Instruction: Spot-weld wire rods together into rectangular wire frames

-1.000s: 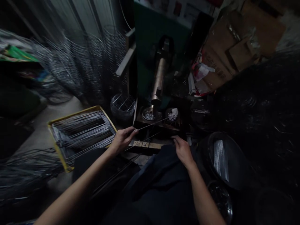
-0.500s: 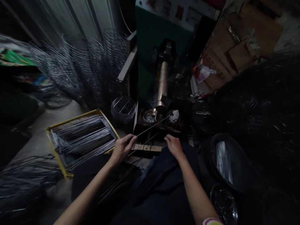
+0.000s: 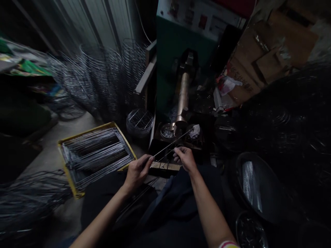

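My left hand (image 3: 138,170) is closed with its thumb pressed over a thin metal wire (image 3: 169,145). The wire slants up to the right, its far end near a crumpled white rag (image 3: 194,131). A second thin line of wire runs below it toward my right hand (image 3: 184,157). My right hand's thumb and forefinger are pinched together just under the upper wire; what they hold is too small and dark to make out. Beyond the hands, the copper-coloured arm (image 3: 183,94) of a green machine (image 3: 169,51) ends in a pointed tip above a round dish of small metal bits (image 3: 167,131).
A yellow-rimmed crate (image 3: 66,172) of wire frames lies at left. Behind it stand stacked wire baskets (image 3: 93,69) and a round wire grid (image 3: 140,120). At right are a black tub (image 3: 269,193) with metal rods and a dish (image 3: 249,230). Cardboard (image 3: 274,51) leans at back right.
My right hand has moved left, in toward the wire, its fingers now pinched close under it. My left hand keeps hold of the wire. The whole view has shifted slightly.
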A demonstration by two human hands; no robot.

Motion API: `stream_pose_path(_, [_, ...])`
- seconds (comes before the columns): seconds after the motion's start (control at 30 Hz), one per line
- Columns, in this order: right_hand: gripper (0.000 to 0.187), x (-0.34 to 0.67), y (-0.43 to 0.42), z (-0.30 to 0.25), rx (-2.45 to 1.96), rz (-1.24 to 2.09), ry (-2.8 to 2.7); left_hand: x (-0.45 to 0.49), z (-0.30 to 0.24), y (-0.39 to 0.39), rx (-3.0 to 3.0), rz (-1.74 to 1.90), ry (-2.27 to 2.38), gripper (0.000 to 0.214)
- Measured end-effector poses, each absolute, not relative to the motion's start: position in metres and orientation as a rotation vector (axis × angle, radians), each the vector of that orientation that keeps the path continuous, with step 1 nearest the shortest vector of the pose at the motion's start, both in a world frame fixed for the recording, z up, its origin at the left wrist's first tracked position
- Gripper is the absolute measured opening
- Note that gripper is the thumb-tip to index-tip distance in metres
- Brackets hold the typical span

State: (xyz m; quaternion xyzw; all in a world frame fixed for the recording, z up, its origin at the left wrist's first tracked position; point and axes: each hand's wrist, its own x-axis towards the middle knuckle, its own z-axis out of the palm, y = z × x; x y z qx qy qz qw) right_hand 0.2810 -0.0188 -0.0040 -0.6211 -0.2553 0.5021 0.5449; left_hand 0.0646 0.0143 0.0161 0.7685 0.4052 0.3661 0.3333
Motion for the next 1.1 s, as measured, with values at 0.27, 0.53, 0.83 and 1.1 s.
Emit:
stream_pose_path(0.27, [0.043, 0.267, -0.006, 0.007, -1.340, 1.073, -0.572, 0.065, 0.012, 0.010, 2.004, 1.046, 1.064, 0.023])
stream_pose_path(0.53, [0.042, 0.267, -0.008, 0.014, -1.317, 1.060, -0.620, 0.067, 0.017, 0.007, 2.016, 1.112, 1.036, 0.022])
stream_pose_path(0.83, [0.039, 0.272, -0.007, 0.013, -1.280, 1.063, -0.673, 0.069, 0.019, 0.007, 2.074, 1.167, 0.992, 0.017])
stream_pose_path(1.1, [0.038, 0.269, -0.003, 0.016, -1.248, 1.038, -0.679, 0.067, 0.017, 0.008, 2.107, 1.208, 0.966, 0.013])
